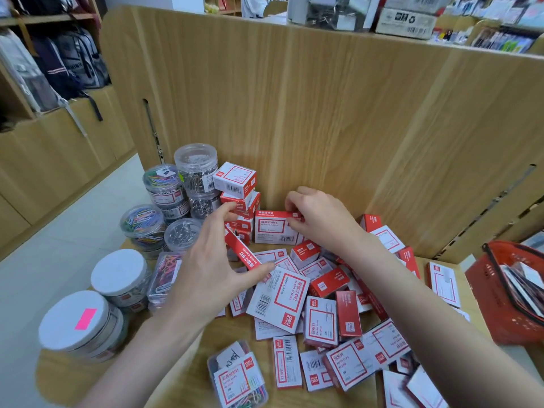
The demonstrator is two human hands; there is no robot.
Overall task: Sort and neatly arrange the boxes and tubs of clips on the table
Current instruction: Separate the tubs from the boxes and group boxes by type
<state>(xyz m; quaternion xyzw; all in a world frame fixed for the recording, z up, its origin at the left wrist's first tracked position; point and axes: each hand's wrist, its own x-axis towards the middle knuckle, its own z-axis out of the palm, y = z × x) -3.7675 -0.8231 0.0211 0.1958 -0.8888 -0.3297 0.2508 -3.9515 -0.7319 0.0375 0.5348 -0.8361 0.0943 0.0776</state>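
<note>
Several red-and-white boxes of clips and staples (321,316) lie jumbled over the middle and right of the wooden table (188,360). My left hand (206,272) holds a narrow red staple box (243,251) between thumb and fingers, tilted. My right hand (318,213) grips a larger white staple box (272,229) standing against the wooden back panel. A short stack of small boxes (235,187) stands beside it on the left. Clear tubs of coloured and silver clips (164,184) are grouped at the back left, and white-lidded tubs (117,275) at the front left.
A tall wooden panel (294,113) closes off the back of the table. A red shopping basket (509,293) sits at the right edge. A clear flat case of coloured clips (238,378) lies near the front edge. Floor and shelves with backpacks lie to the left.
</note>
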